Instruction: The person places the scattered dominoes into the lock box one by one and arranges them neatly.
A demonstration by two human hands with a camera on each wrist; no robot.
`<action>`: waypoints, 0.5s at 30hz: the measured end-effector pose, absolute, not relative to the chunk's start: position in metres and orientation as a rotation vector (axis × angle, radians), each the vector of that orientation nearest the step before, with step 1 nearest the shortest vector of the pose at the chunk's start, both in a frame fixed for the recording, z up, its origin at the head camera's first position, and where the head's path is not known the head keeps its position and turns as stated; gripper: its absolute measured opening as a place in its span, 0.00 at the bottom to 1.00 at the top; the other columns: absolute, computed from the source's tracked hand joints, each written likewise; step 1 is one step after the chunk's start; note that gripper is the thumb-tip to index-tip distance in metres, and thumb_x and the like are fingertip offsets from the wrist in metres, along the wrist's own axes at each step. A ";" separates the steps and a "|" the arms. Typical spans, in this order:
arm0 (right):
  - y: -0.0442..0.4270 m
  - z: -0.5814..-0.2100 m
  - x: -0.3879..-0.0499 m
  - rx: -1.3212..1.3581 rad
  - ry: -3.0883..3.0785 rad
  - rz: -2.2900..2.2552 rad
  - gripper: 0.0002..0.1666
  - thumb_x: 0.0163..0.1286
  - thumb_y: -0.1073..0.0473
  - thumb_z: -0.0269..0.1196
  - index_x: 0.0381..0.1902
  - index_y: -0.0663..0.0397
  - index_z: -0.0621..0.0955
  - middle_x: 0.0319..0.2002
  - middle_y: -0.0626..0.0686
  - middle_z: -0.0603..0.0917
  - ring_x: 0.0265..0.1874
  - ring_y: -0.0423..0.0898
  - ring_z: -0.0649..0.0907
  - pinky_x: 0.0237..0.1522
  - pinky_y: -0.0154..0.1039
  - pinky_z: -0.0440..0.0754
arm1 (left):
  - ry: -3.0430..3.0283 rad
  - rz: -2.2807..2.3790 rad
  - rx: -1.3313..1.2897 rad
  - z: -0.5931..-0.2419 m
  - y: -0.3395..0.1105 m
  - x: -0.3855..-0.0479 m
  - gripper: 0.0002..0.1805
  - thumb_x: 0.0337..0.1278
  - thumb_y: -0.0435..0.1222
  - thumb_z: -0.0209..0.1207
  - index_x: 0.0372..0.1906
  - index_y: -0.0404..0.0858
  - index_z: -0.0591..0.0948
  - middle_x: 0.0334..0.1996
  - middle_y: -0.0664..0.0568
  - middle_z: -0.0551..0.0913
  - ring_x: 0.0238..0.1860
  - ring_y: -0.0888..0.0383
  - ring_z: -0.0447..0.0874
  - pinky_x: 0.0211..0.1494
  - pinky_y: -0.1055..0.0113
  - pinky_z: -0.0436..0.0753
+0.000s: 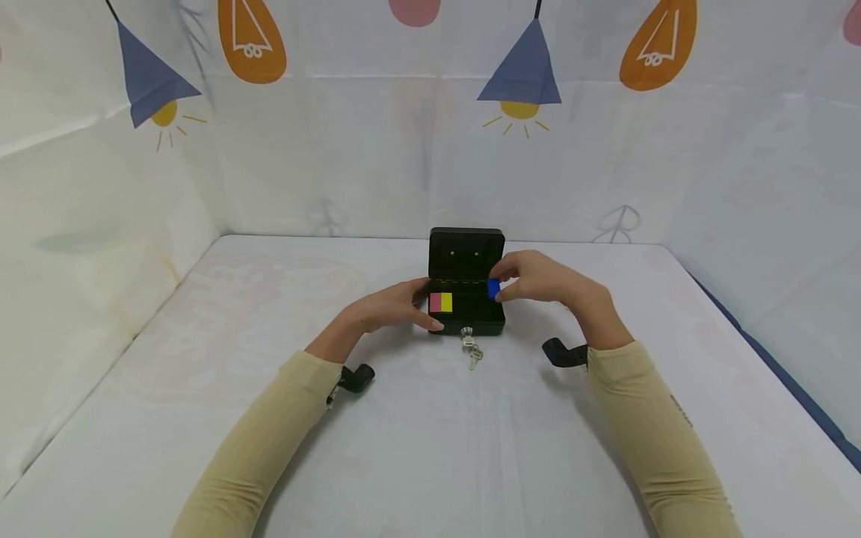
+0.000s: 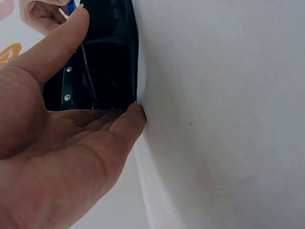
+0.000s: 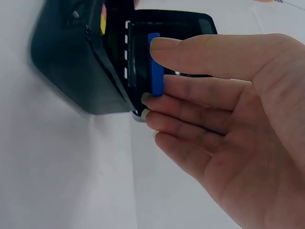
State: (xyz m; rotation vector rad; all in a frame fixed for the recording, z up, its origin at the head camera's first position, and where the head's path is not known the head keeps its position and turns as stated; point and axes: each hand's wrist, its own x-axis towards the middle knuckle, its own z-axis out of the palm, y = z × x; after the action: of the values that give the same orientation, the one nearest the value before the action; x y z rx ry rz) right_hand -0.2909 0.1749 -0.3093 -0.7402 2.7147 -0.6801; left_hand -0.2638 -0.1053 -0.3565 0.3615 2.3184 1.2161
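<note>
A small black cash box (image 1: 476,310) stands on the white table with its lid (image 1: 467,252) raised at the back. My left hand (image 1: 392,306) holds the box's left side, thumb at the front corner and fingers toward the back. Between thumb and fingers, my right hand (image 1: 540,278) pinches a flat blue block (image 3: 157,71) over the box's right end, near the hinge. Inside at the left, a pink block (image 1: 435,302) and a yellow block (image 1: 447,302) sit side by side. Keys (image 1: 475,354) hang from the lock at the front.
White cloth covers the table (image 1: 430,448). Behind it hangs a white curtain (image 1: 363,164) printed with lamps and bulbs. Black wrist mounts (image 1: 563,353) stick out below both hands, over the tabletop.
</note>
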 end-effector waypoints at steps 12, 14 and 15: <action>0.161 -0.315 -0.289 -0.786 2.730 -0.634 0.29 0.62 0.56 0.69 0.60 0.59 0.80 0.58 0.57 0.81 0.59 0.56 0.78 0.62 0.55 0.78 | 2.323 1.215 0.348 -0.356 -0.103 -0.264 0.56 0.49 0.47 0.73 0.80 0.49 0.52 0.80 0.54 0.54 0.80 0.53 0.52 0.80 0.45 0.53; 0.158 -0.316 -0.289 -0.792 2.724 -0.631 0.29 0.62 0.55 0.70 0.60 0.60 0.79 0.58 0.57 0.81 0.60 0.56 0.78 0.62 0.55 0.78 | 2.328 1.206 0.348 -0.355 -0.104 -0.264 0.56 0.49 0.47 0.73 0.80 0.48 0.52 0.80 0.53 0.54 0.80 0.52 0.51 0.81 0.45 0.53; 0.157 -0.316 -0.289 -0.788 2.721 -0.630 0.29 0.62 0.55 0.70 0.60 0.60 0.79 0.58 0.57 0.81 0.60 0.56 0.78 0.62 0.55 0.78 | 2.329 1.204 0.348 -0.355 -0.105 -0.264 0.56 0.49 0.47 0.73 0.80 0.48 0.52 0.80 0.53 0.54 0.80 0.53 0.51 0.81 0.45 0.53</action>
State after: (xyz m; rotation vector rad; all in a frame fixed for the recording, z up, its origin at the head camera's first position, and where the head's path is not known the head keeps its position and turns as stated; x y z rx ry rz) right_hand -0.2887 0.1568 -0.3162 -0.7884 2.7208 -0.6300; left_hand -0.2636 -0.1047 -0.3548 0.3478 2.3286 1.2035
